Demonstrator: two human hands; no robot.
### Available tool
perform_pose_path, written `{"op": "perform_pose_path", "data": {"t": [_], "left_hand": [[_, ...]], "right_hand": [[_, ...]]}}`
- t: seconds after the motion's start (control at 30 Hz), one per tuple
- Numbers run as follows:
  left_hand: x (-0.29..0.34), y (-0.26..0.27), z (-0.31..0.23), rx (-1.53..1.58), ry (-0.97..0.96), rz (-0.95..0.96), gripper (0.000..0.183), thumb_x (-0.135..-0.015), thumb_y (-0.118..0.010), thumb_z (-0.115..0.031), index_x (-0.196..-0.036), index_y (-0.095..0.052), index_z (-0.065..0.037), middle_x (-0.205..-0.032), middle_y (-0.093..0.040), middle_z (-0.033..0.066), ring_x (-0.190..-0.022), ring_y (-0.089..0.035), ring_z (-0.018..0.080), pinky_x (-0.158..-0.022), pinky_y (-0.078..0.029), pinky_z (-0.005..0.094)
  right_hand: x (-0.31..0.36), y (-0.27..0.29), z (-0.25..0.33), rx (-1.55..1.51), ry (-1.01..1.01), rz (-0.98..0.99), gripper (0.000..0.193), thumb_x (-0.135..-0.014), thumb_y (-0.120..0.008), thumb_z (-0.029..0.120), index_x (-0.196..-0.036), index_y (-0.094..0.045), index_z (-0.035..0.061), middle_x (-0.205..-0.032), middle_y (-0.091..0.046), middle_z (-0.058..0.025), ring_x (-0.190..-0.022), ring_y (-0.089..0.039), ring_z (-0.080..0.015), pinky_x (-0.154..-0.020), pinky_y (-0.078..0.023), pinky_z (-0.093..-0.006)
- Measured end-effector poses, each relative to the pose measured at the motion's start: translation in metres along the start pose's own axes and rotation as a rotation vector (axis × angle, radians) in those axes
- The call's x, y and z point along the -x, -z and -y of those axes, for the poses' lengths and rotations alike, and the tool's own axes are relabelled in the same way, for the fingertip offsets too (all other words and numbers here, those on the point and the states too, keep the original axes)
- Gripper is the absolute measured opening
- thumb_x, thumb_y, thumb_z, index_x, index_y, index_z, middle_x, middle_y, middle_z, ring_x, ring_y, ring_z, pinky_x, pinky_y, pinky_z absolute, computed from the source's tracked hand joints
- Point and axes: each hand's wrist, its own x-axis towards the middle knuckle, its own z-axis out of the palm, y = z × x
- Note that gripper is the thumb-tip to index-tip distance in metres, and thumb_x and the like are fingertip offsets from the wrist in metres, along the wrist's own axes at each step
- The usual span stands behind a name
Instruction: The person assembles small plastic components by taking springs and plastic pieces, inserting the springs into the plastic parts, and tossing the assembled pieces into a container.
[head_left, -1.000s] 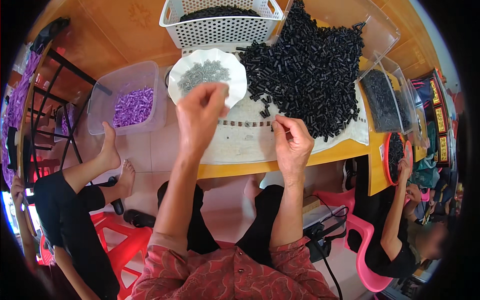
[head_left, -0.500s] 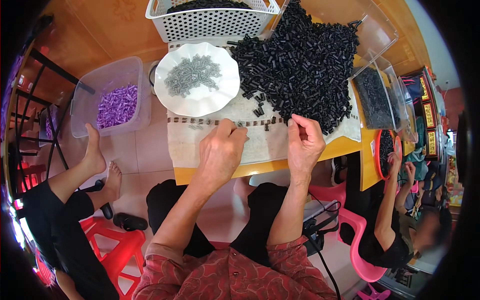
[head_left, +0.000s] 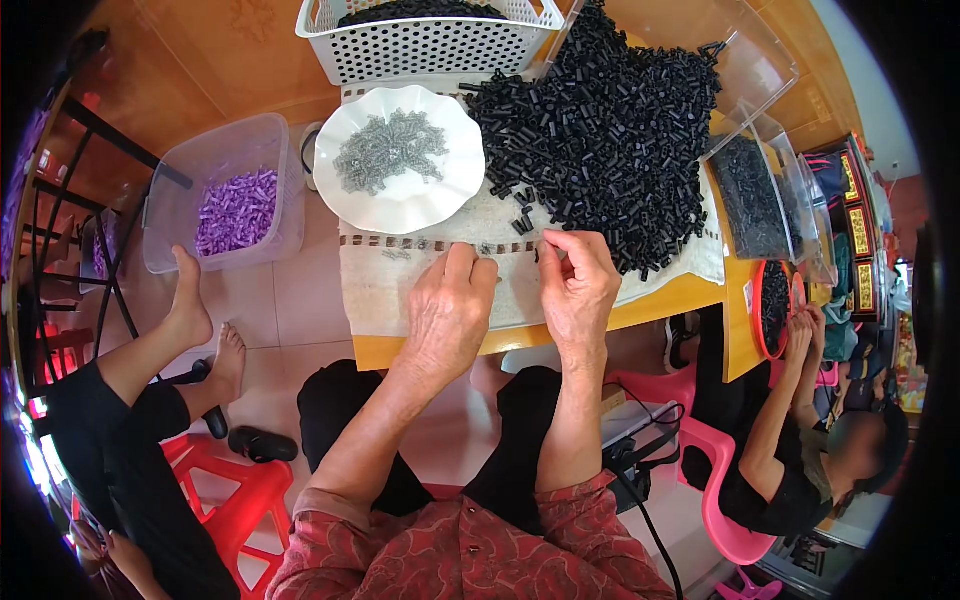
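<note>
My left hand (head_left: 452, 305) is closed above the pale cloth, near its front edge. Its fingers curl together and hide whatever they may hold. Close by on the right, my right hand (head_left: 580, 290) pinches thumb and forefinger together; I cannot make out what is between them. Beyond it spreads a big heap of short black tube-like pieces (head_left: 610, 130). A white scalloped plate (head_left: 410, 205) carries small silvery pieces (head_left: 385, 150) that look like coil springs. A few more silvery bits (head_left: 397, 255) lie on the cloth (head_left: 375, 290) beside my left hand.
A white perforated basket (head_left: 430, 52) with black pieces stands behind the plate. To the left is a clear tub (head_left: 170, 225) of purple pieces. At right are a clear box (head_left: 750, 195) and a red-rimmed tray (head_left: 773, 310), where another person's hands (head_left: 805, 330) work. A bare-footed person sits left.
My right hand has moved left, away from the edge of the black heap toward my left hand. My left hand has barely shifted. The person at right has brought both hands together.
</note>
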Motion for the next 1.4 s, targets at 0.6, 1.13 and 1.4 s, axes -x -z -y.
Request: {"op": "perform_pose_path", "data": {"t": [0.6, 1.13, 1.4], "left_hand": [[0.005, 0.011, 0.008, 0.369, 0.160, -0.093, 0.017, -0.080, -0.065, 0.003, -0.096, -0.062, -0.001, -0.087, -0.059, 0.0154, -0.075, -0.062, 0.0364, -0.063, -0.052, 0.0411], [0.004, 0.014, 0.012, 0.672, 0.457, -0.060, 0.013, -0.084, -0.063, 0.003, -0.096, -0.066, 0.001, -0.084, -0.065, 0.0111, -0.067, -0.061, 0.0161, -0.061, -0.049, 0.0281], [0.004, 0.013, 0.011, 0.853, 0.540, -0.022, 0.019, -0.086, -0.061, 0.002, -0.104, -0.067, 0.001, -0.085, -0.068, 0.0081, -0.066, -0.059, 0.0099, -0.062, -0.050, 0.0247]], "right_hand": [[-0.003, -0.015, 0.010, 0.298, 0.231, 0.050, 0.019, -0.074, -0.071, -0.002, -0.089, -0.064, 0.0077, -0.098, -0.057, -0.0072, -0.088, -0.056, -0.0265, -0.074, -0.041, -0.0386], [0.004, 0.001, 0.022, -0.144, 0.090, 0.290, 0.026, -0.070, -0.074, -0.004, -0.093, -0.068, 0.0075, -0.088, -0.065, -0.0059, -0.076, -0.061, -0.0242, -0.071, -0.043, -0.0337], [0.002, -0.001, 0.023, -0.228, 0.193, 0.285, 0.021, -0.074, -0.072, -0.005, -0.091, -0.069, 0.0069, -0.082, -0.065, -0.0055, -0.072, -0.060, -0.0232, -0.067, -0.045, -0.0318]]}}
